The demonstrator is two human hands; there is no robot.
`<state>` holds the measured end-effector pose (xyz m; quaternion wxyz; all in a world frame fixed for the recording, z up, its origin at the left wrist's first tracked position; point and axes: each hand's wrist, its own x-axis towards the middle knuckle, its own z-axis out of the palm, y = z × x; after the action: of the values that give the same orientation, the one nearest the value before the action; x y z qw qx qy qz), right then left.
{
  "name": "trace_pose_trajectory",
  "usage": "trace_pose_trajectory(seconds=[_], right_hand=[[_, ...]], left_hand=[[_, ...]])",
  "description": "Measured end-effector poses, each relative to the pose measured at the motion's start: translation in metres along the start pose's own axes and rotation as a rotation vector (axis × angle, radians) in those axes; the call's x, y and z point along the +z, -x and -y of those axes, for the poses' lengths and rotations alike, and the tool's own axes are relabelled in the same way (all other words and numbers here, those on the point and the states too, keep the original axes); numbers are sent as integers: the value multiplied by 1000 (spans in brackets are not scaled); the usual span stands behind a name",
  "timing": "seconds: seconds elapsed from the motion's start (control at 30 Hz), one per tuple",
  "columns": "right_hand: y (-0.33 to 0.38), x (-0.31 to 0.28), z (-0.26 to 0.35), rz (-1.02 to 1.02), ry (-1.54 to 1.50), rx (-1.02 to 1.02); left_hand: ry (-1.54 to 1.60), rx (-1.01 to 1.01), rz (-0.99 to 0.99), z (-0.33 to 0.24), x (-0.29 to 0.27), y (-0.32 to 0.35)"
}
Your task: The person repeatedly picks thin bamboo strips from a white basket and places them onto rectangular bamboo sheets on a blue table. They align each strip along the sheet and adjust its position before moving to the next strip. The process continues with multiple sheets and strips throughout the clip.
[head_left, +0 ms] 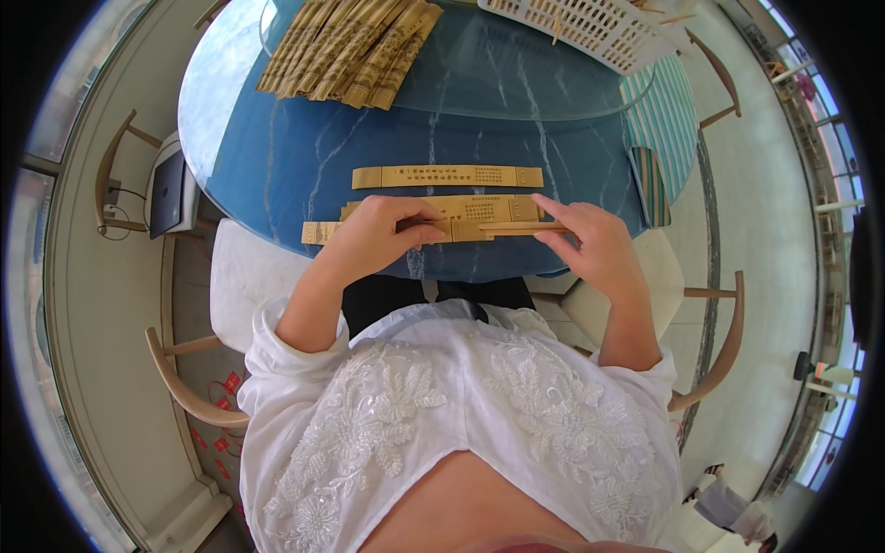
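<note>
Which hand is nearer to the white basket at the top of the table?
Right. The right hand sits below the basket, toward the table's right side; the left hand is farther off, down and leftward.

Bright daylight — glare on the glass tabletop [553, 74] — edges bend, sharp centre.

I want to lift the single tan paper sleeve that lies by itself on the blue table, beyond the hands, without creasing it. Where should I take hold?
Take the long tan paper sleeve at one short end, probably the right one, coming in from that side. It lies flat and crosswise on the blue marbled table, apart from the sleeves under the left hand and right hand. Being thin and flat, it likely lifts best with a fingertip slid under the end.
</note>
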<state>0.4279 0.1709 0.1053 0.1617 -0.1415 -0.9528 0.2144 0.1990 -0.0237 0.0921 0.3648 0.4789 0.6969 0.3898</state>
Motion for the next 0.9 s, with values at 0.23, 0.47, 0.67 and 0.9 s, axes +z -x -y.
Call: trace_pose_trajectory(seconds=[0.23, 0.47, 0.67, 0.9], right_hand=[[22, -12, -46, -228, -766, 499], [10, 37, -24, -284, -966, 461], [-3, 65, 2, -240, -1094, 368], [3, 74, 5, -429, -1251, 384]], left_hand=[[178, 1, -46, 19, -10, 4], [157, -22, 8, 10, 2, -8], [198, -46, 19, 1, 16, -15], [240, -60, -4, 0, 13, -11]])
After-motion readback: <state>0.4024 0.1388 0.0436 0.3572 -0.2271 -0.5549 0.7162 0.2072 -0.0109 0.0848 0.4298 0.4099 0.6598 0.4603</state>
